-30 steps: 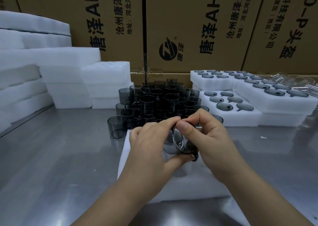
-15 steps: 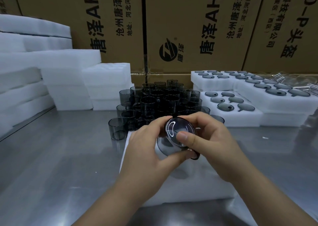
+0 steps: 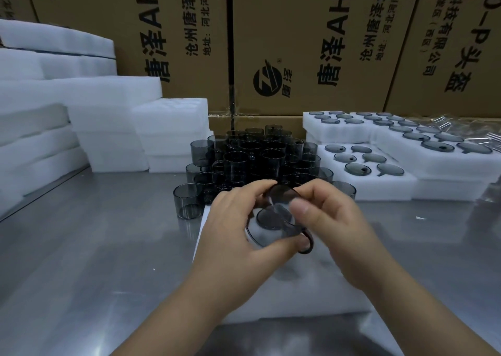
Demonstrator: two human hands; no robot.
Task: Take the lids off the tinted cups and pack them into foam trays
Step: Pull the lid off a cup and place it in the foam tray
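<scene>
The foam tray (image 3: pixel 311 298) lies mostly hidden under both forearms. Above it the left hand (image 3: pixel 238 233) curls round the tinted cup (image 3: pixel 271 229), and the right hand (image 3: pixel 333 225) pinches its lid (image 3: pixel 282 195) (blurred, tilted up). Bare table (image 3: pixel 95 247) opens leftward; the cup pile (image 3: pixel 252 154) stands just beyond.

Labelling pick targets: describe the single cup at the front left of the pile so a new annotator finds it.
Find the dark pile of tinted cups on the steel table, before the cardboard boxes. At its near left corner one cup stands upright, just left of the left hand. Unlike its neighbours, it is foremost, with nothing stacked on it.
</scene>
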